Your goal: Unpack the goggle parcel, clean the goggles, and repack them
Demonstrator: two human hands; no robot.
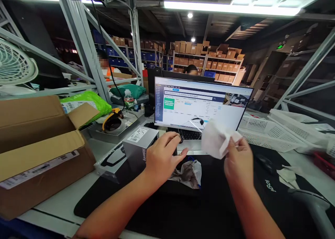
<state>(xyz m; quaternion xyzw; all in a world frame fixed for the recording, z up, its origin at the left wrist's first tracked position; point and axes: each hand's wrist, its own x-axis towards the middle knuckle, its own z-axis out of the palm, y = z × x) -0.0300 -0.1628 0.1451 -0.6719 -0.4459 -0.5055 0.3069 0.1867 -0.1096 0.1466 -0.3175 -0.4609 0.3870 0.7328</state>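
Note:
My right hand [239,158] pinches a thin, crumpled white sheet [213,139], like a tissue or wipe, in front of the monitor. My left hand [162,157] is closed, fingertips at a small dark rounded item [180,136] whose kind I cannot make out. Beneath and between the hands, a grey cloth pouch [192,174] with a blue cord lies on the black desk mat [209,211]. Left of my left hand stands a grey product box [138,146]. A flatter box [112,162] beside it bears a picture of a dark looped band.
An open cardboard carton [39,176] fills the left side. The monitor [170,117] stands ahead, with a keyboard [192,134] below. On the right are white baskets [264,132], a mouse [264,162], a crumpled paper [288,176] and a handheld scanner [311,204].

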